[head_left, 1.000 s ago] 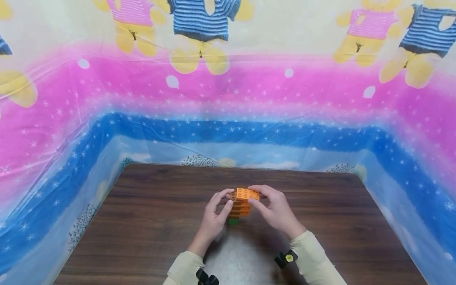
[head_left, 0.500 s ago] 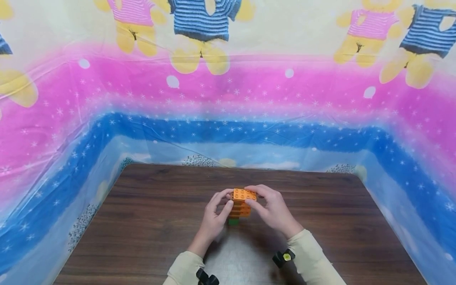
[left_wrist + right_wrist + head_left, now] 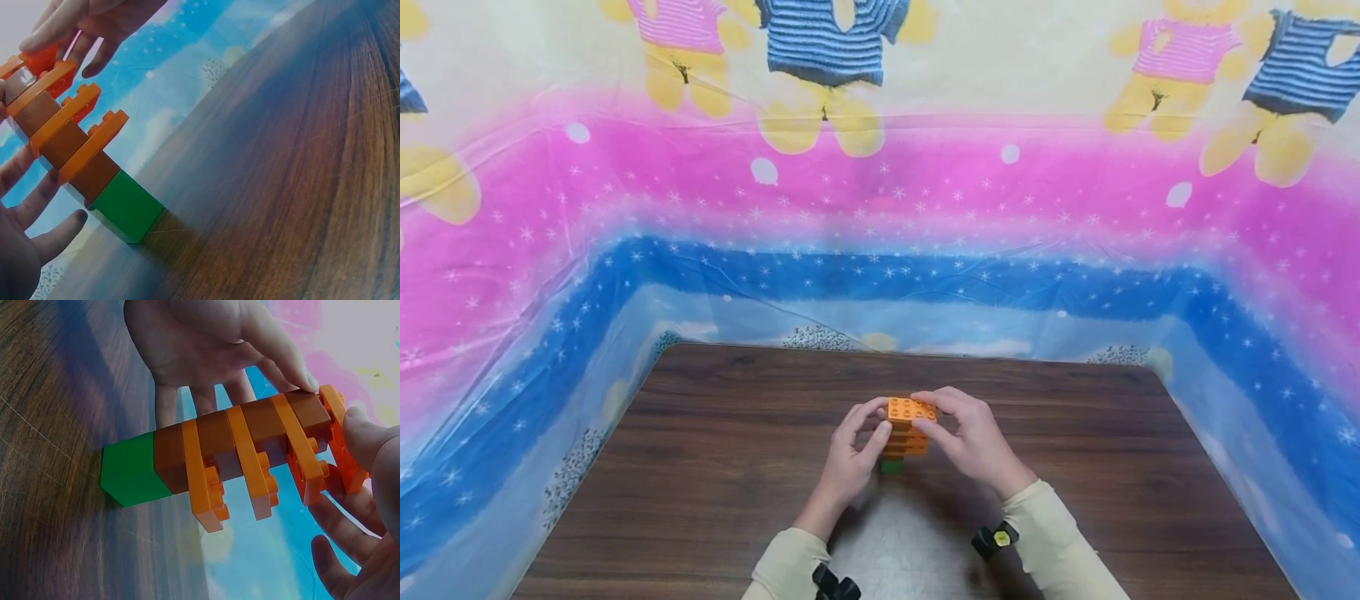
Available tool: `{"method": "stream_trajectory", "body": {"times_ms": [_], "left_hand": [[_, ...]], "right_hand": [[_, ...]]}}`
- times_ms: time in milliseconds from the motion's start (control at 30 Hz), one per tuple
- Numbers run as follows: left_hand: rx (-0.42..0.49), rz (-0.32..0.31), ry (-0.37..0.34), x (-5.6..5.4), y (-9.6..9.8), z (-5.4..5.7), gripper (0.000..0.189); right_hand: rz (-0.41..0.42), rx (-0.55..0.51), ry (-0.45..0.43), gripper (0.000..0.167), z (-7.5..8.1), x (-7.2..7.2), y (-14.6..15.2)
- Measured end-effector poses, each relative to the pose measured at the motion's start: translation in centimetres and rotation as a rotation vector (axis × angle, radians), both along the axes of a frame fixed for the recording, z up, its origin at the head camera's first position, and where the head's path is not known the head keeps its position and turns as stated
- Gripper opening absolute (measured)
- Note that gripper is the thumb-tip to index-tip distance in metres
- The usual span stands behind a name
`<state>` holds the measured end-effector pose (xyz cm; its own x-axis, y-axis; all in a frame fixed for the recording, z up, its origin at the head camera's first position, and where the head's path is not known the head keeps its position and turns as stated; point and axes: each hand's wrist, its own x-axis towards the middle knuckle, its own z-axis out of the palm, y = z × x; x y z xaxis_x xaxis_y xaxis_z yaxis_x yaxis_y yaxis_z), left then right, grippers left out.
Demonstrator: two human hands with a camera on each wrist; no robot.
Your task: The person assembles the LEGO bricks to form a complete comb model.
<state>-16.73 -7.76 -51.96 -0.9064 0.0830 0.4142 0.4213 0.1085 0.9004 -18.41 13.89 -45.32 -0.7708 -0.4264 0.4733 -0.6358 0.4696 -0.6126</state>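
Note:
A tower of toy building bricks stands upright on the table. Its base is a green brick (image 3: 134,469), with brown bricks (image 3: 67,147) and thin orange plates (image 3: 94,145) stacked by turns above. The plates jut out to one side. My left hand (image 3: 847,454) holds the tower near its top, thumb and index finger on either side of the uppermost brown brick (image 3: 310,412). Between thumb and fingers my right hand (image 3: 979,435) pinches the topmost orange plate (image 3: 907,409), which lies on that brick. Whether the plate is fully seated I cannot tell.
The brown wood-grain table (image 3: 722,467) reaches back to a printed cloth (image 3: 880,183) hanging along its back and sides. Black wrist cameras (image 3: 996,540) sit at both sleeves.
My right hand has shifted slightly left with the orange plate, bringing it over the top of the tower. My left hand has stayed in place.

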Motion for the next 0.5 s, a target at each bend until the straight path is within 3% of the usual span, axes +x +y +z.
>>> {"method": "stream_trajectory", "body": {"times_ms": [500], "left_hand": [[-0.013, -0.009, -0.023, -0.07, -0.08, 0.0, 0.036]], "right_hand": [[-0.013, 0.057, -0.017, 0.036, 0.79, 0.05, -0.19]]}}
